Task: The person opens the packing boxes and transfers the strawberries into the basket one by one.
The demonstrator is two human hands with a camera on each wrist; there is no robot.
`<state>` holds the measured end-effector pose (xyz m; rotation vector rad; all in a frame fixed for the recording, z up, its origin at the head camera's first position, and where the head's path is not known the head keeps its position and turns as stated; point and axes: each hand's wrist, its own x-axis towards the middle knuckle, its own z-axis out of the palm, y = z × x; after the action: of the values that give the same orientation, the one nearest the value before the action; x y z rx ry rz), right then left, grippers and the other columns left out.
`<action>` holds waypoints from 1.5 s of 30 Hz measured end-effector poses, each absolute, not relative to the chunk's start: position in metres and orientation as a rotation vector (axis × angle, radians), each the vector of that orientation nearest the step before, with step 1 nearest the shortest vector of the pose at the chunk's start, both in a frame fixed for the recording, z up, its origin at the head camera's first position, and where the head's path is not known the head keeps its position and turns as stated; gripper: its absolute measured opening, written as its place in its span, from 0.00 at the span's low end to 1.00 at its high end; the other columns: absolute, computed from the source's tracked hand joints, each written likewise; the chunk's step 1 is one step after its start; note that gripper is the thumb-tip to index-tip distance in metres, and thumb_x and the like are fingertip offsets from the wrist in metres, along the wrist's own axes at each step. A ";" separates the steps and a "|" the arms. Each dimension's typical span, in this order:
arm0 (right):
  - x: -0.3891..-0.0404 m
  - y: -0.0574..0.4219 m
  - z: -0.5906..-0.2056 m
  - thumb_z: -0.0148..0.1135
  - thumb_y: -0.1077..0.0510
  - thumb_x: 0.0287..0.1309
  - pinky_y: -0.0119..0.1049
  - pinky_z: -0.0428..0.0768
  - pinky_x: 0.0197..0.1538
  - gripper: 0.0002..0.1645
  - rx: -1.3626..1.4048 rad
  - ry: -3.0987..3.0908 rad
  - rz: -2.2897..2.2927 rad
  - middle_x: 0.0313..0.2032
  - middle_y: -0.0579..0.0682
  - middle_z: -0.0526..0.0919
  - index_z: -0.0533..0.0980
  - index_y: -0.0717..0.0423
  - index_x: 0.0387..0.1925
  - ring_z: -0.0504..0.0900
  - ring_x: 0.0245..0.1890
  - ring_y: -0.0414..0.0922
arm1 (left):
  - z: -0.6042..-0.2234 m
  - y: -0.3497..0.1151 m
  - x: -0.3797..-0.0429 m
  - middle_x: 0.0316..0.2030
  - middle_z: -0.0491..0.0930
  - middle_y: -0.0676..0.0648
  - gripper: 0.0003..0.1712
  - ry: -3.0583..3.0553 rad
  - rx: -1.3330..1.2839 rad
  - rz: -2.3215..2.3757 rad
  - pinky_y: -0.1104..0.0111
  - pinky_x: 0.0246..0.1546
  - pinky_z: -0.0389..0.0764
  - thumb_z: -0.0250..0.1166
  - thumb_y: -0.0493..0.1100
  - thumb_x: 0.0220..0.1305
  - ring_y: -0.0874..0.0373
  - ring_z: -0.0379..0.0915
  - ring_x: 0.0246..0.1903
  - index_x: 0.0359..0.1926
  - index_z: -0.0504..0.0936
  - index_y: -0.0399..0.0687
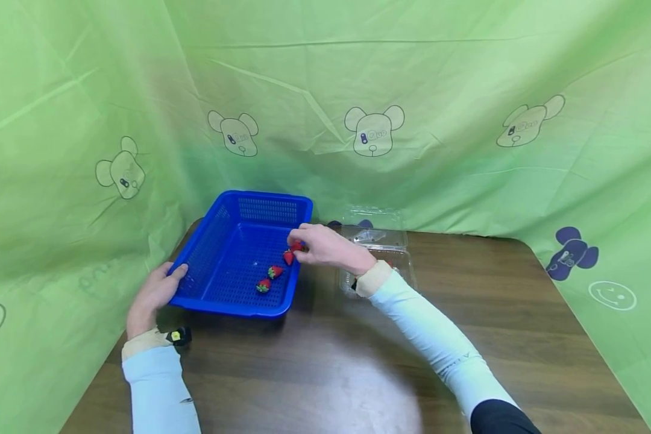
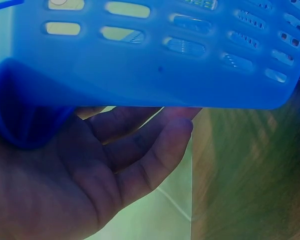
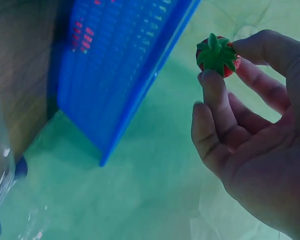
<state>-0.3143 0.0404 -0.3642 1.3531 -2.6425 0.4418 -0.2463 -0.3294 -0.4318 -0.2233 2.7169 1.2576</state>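
Note:
A blue plastic basket (image 1: 233, 304) with slotted walls stands at the left of the table. My left hand (image 1: 160, 286) grips its near left edge, thumb over the rim; in the left wrist view the fingers (image 2: 154, 155) lie underneath. My right hand (image 1: 325, 246) is over the basket's right rim, pinching a red strawberry with a green leafy cap (image 3: 217, 55) between thumb and fingertips. Three more strawberries (image 1: 275, 272) lie along the right side of the basket floor. Behind the right wrist sits a clear plastic clamshell box (image 1: 407, 274), lid raised, its contents mostly hidden by the arm.
The brown wooden table (image 1: 314, 374) extends to the right and toward me. A green printed cloth (image 1: 439, 181) hangs close behind the basket and box and along both sides.

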 end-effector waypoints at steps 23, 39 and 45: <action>-0.317 -0.029 -0.397 0.56 0.59 0.58 0.38 0.70 0.30 0.02 1.426 -2.554 0.093 0.26 0.46 0.74 0.72 0.49 0.29 0.74 0.29 0.45 | -0.432 -0.329 -0.248 0.52 0.73 0.30 0.39 2.718 -0.222 1.227 0.58 0.48 0.70 0.36 0.62 0.73 0.42 0.72 0.48 0.63 0.62 0.31; -0.333 -0.067 -0.420 0.58 0.56 0.63 0.27 0.72 0.28 0.02 1.473 -2.939 0.229 0.28 0.43 0.76 0.75 0.48 0.34 0.75 0.28 0.39 | -0.432 -0.329 -0.250 0.54 0.72 0.30 0.40 2.707 -0.237 1.232 0.58 0.48 0.69 0.36 0.64 0.72 0.43 0.70 0.49 0.64 0.62 0.32; -0.336 -0.070 -0.427 0.58 0.57 0.63 0.27 0.70 0.25 0.06 1.475 -2.993 0.214 0.24 0.42 0.77 0.74 0.48 0.29 0.75 0.23 0.39 | -0.433 -0.330 -0.250 0.52 0.73 0.31 0.40 2.704 -0.232 1.240 0.62 0.44 0.69 0.36 0.64 0.72 0.45 0.72 0.47 0.63 0.62 0.32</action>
<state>-0.3359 -0.0704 -0.4271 1.4747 -2.9925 0.2143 -0.2499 -0.3302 -0.4328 -0.2318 2.7041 1.2402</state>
